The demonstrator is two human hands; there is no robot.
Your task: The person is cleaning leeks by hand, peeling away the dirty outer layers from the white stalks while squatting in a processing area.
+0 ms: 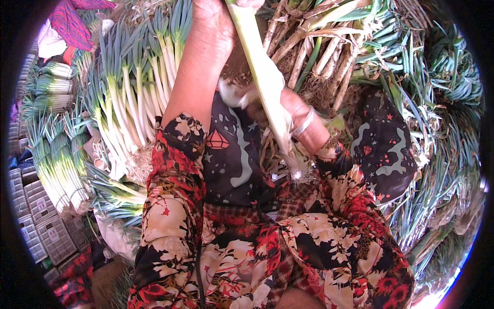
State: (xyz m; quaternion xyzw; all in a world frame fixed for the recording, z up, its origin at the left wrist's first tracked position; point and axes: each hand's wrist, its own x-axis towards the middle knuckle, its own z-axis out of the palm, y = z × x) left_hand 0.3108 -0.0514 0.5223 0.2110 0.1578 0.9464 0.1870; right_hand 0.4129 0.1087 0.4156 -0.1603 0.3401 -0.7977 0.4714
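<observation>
A long green onion or leek stalk [266,81] slants across the middle, its pale root end [299,174] low and its green part running out at the top edge. My left hand [214,13], partly cut off by the top edge, is closed around the upper stalk. Behind the stalk's middle is my right hand [291,102], with a pale band [305,121] at the wrist. Its fingers are blurred and partly hidden, so their grip is unclear. A blurred whitish piece [231,94] shows left of the stalk, near those fingers.
Cleaned stalks [131,96] lie in a row at left, near tied bundles [61,166]. Unpeeled stalks with dry leaves [328,54] lie at upper right. A large green pile [436,162] fills the right side. Plastic crates [50,231] line the left; patterned cloth [235,154] covers my legs.
</observation>
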